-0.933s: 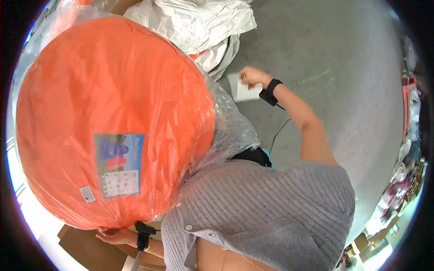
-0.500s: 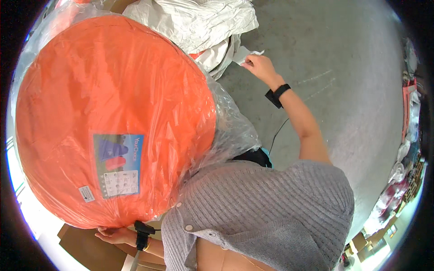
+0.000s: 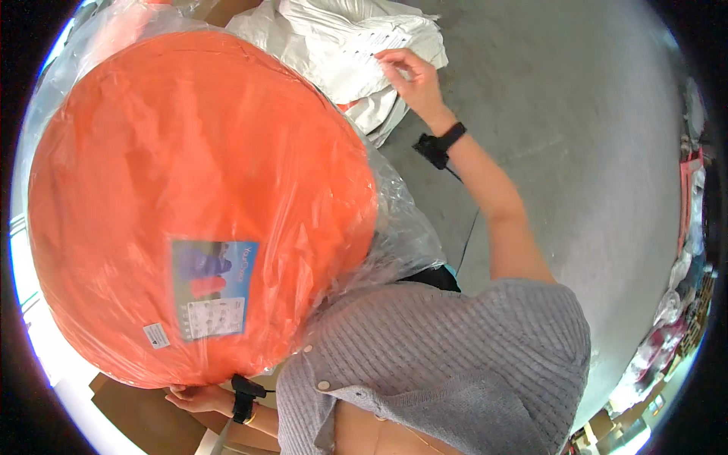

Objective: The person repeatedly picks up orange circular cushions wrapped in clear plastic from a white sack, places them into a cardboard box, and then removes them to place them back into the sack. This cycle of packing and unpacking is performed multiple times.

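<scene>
A large round orange bundle (image 3: 205,152) in clear plastic fills the left side, with a blue picture card (image 3: 216,288) and a small white label (image 3: 156,335) on its face. My left hand (image 3: 199,398) is curled at the bundle's lower edge, gripping it; some fingertips are hidden behind it. At the top, my right hand (image 3: 415,83) pinches the edge of a white printed sheet (image 3: 375,44) between thumb and fingers. The sheet lies against a crumpled white plastic bag (image 3: 322,45). Each wrist wears a black strap with a small device.
Loose clear plastic (image 3: 402,212) bulges from the bundle's right side. Grey floor (image 3: 546,98) stretches to the right, crossed by a thin black cable (image 3: 469,239). Brown cardboard (image 3: 140,417) stands at lower left. Several packed goods (image 3: 671,296) line the far right rim.
My right hand has moved up and left, bringing the white sheet against the white bag. The orange bundle has shifted slightly right in the picture; my left hand stays at its edge.
</scene>
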Available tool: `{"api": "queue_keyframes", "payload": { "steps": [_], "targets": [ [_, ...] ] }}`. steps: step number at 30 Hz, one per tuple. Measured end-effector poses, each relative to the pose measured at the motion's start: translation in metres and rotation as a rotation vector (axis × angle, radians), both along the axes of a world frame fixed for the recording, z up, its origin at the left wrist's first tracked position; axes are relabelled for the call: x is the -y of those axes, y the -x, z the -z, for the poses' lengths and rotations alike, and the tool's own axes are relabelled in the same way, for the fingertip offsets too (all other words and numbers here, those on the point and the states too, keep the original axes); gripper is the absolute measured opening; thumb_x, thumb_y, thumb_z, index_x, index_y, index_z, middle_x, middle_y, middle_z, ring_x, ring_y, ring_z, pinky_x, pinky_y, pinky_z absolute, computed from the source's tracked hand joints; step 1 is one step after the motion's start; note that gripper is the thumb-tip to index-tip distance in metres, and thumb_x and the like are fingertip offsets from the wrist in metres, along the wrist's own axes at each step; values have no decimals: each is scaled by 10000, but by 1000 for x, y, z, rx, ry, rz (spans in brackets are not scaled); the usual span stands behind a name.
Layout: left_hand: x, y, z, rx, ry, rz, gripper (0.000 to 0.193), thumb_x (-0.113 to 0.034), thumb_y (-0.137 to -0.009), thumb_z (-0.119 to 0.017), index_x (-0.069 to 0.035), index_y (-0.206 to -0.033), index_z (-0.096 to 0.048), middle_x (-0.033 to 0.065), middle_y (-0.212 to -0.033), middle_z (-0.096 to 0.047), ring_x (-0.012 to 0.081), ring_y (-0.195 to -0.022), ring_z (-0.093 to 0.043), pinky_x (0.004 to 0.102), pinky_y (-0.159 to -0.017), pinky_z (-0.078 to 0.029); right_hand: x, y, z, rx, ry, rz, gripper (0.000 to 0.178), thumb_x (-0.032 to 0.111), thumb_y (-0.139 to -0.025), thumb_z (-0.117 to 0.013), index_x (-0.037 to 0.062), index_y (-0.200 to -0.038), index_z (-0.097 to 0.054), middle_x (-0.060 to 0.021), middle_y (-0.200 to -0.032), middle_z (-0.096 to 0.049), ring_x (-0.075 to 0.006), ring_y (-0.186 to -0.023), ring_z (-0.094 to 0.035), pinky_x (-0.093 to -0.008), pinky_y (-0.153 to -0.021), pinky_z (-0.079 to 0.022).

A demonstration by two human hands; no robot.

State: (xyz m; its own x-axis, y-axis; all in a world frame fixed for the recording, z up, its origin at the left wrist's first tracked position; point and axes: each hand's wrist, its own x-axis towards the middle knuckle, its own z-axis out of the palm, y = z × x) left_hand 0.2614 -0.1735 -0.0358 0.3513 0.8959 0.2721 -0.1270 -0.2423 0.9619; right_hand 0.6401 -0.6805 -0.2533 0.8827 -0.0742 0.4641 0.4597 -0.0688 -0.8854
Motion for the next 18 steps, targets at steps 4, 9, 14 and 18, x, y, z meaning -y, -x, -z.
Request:
{"api": "queue_keyframes", "payload": {
  "steps": [4, 9, 14, 18],
  "targets": [
    [-5, 5, 1, 27, 67, -47, 316, -366, -876, -408, -84, -791, -520, 44, -795, -537, 171, -832, -523, 345, -816, -368, -24, -14, 84, -313, 262, -85, 247, 123, -788, -614, 10, -1002, -568, -112, -1033, -603, -166, -855, -609, -280, -766, -477],
    [18, 0, 6, -10, 87, 61, 405, -409, -886, -386, -49, -999, -533, 86, -1049, -550, 206, -983, -517, 365, -891, -360, -40, -6, 95, -650, 228, -114, 529, 260, -795, -635, 16, -1216, -430, -179, -1098, -553, -189, -795, -617, -310, -717, -491],
    [8, 10, 13, -37, 345, 251, 496, -398, -886, -435, -13, -1200, -426, 117, -1204, -470, 234, -1114, -456, 401, -932, -378, -39, 63, 2, -694, -544, -804, 549, 349, -871, -514, 13, -1279, -365, -111, -1272, -440, -231, -1133, -454, -347, -935, -374],
    [3, 18, 35, -369, 308, 279, 513, -130, -773, -594, 24, -1218, -392, 116, -1215, -471, 214, -1087, -482, 348, -906, -407, -67, 134, -15, -760, -281, -608, 553, 221, -804, -607, 6, -1260, -379, -84, -1261, -443, -203, -1123, -448, -335, -936, -370]
  ]
}}
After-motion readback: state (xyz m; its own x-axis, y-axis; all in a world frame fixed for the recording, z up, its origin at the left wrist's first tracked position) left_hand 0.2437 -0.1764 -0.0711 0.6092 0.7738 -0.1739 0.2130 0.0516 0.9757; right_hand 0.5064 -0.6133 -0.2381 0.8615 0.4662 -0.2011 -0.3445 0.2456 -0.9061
